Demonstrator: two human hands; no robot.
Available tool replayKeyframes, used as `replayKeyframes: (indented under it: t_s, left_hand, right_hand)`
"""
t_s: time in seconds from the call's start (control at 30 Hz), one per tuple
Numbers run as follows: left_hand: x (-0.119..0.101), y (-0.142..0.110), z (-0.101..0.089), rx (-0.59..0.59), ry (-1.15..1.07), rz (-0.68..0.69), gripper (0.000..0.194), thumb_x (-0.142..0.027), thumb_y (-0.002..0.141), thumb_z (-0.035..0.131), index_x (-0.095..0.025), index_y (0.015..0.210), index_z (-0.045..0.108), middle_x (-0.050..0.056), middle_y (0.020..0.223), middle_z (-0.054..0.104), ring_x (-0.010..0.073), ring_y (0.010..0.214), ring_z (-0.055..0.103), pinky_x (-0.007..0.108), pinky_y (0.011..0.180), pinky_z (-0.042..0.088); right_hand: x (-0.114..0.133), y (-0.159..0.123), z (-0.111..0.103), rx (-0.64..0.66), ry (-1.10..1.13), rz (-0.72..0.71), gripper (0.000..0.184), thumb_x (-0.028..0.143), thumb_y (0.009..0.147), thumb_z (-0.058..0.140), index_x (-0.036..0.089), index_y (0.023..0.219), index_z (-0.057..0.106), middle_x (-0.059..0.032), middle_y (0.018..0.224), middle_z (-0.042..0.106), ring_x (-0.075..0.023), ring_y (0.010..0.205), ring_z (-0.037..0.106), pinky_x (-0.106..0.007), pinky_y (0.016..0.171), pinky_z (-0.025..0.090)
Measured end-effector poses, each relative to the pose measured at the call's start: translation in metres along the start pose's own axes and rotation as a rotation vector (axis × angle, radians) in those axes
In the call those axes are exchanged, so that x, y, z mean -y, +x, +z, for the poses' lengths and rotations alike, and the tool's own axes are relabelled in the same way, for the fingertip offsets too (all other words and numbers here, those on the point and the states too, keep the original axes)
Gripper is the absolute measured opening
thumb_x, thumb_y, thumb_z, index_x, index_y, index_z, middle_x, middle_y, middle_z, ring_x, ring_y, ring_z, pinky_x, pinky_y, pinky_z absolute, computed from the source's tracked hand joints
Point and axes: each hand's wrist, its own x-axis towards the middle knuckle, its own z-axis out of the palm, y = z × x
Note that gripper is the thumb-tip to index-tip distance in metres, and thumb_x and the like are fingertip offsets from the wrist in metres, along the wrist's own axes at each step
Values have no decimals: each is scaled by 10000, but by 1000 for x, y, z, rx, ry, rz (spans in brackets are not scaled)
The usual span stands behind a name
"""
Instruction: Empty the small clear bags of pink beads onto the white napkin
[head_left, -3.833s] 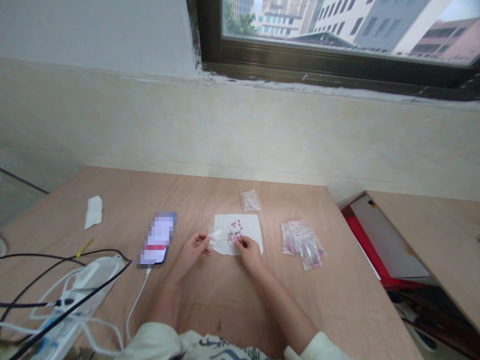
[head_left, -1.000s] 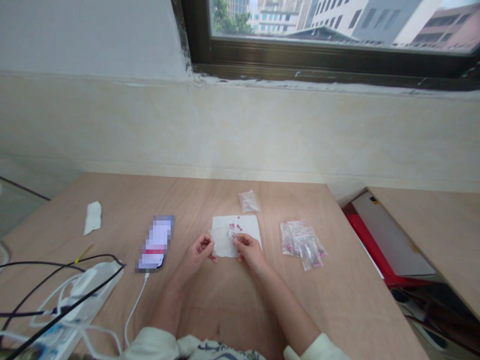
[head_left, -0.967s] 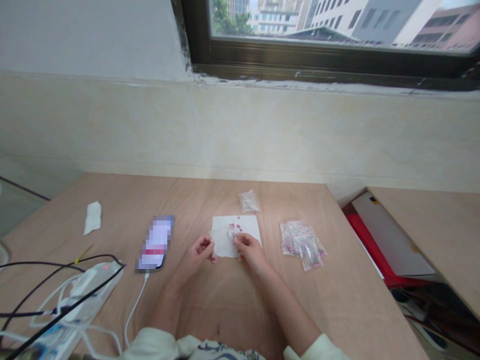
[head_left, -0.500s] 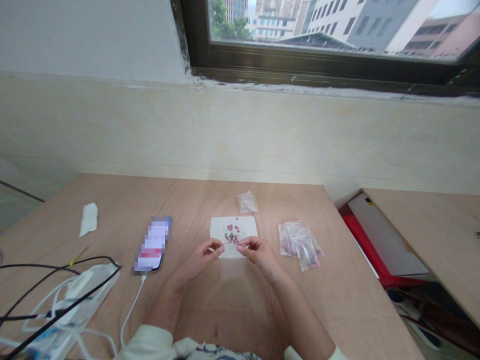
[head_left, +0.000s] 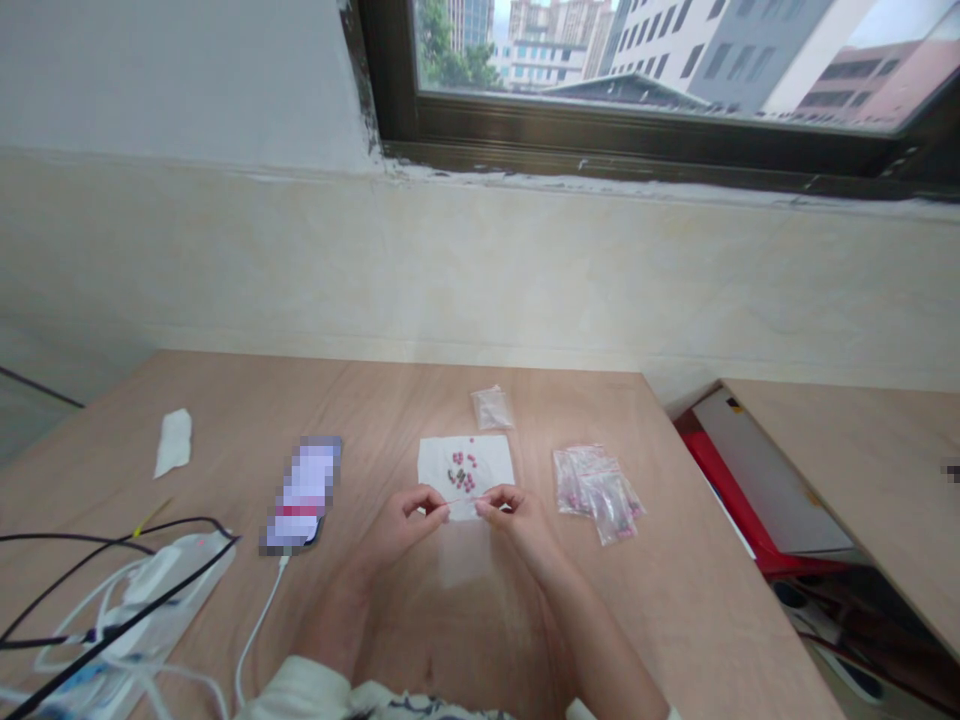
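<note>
Between my two hands runs a thin reddish string (head_left: 463, 500), pinched at either end over the near edge of a white paper sheet (head_left: 431, 455). My left hand (head_left: 412, 515) closes thumb and finger on its left end. On the other side, my right hand (head_left: 514, 510) pinches the right end; whether a bead sits at those fingertips is too small to tell. Several pink-red beads (head_left: 469, 482) lie loose on the paper, just beyond my fingers, with a few greenish ones (head_left: 456, 475) among them.
Right of the paper lie clear zip bags (head_left: 600, 490) with pink pieces inside; another small bag (head_left: 492, 408) lies behind it. To the left are a phone (head_left: 304, 490) on a white cable, a white paper piece (head_left: 174, 443) and a power strip (head_left: 172, 580) with tangled cords.
Both hands have drawn slightly back toward me with the string, off the beads, so more of the beads show. The camera view has shifted a little.
</note>
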Motion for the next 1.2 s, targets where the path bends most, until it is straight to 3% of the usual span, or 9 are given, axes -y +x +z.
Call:
replayKeyframes:
  t_s: [0.13, 0.3, 0.53, 0.73, 0.93, 1.07, 1.2]
  left_hand:
    - [2, 1, 3, -2, -62, -3, 170, -292, 713, 503, -156, 614, 528, -23, 595, 514, 118, 611, 484, 205, 596, 367]
    - [3, 3, 13, 119, -125, 5, 185, -317, 744, 463, -159, 669, 523, -35, 597, 477, 103, 575, 443, 194, 543, 343]
    - [0, 7, 18, 68, -25, 59, 210, -316, 748, 463, -150, 642, 540, -17, 614, 498, 125, 631, 470, 214, 598, 359]
    - [4, 7, 15, 74, 22, -11, 202, -311, 745, 462, -142, 673, 547, -4, 637, 529, 133, 651, 491, 226, 617, 371]
    - [7, 7, 17, 2, 59, 33, 201, -301, 758, 446, -147, 646, 512, -17, 632, 482, 120, 641, 459, 220, 614, 361]
    - [6, 6, 19, 61, 1, 28, 198, -303, 780, 417, -149, 717, 525, -15, 668, 487, 118, 664, 465, 215, 620, 364]
    - [7, 5, 20, 108, 22, 32, 222, -300, 773, 427, -145, 650, 527, -22, 621, 475, 114, 632, 457, 215, 602, 353]
  right_hand:
    - [-3, -1, 4, 78, 31, -17, 237, 385, 580, 626, 161, 631, 565, 11, 603, 547, -105, 557, 465, -223, 557, 345]
    - [-2, -4, 10, 21, -45, -96, 219, 363, 588, 616, 167, 580, 518, 28, 552, 493, -94, 520, 416, -209, 515, 318]
    - [0, -5, 13, 101, 96, -27, 257, 400, 597, 607, 162, 600, 513, 29, 565, 494, -89, 515, 421, -211, 515, 321]
    - [3, -4, 4, 40, 67, -53, 265, 373, 575, 636, 158, 550, 484, 52, 512, 439, -70, 487, 372, -193, 485, 280]
    - [3, -6, 8, 95, 35, -15, 238, 379, 615, 614, 151, 671, 576, 4, 629, 559, -106, 572, 475, -217, 547, 338]
    - [1, -4, 8, 67, 77, -61, 205, 343, 597, 636, 154, 610, 558, 21, 583, 538, -98, 551, 460, -212, 542, 330]
    - [2, -5, 5, 46, 102, -53, 218, 326, 564, 665, 151, 566, 537, 34, 547, 513, -89, 530, 441, -207, 529, 317]
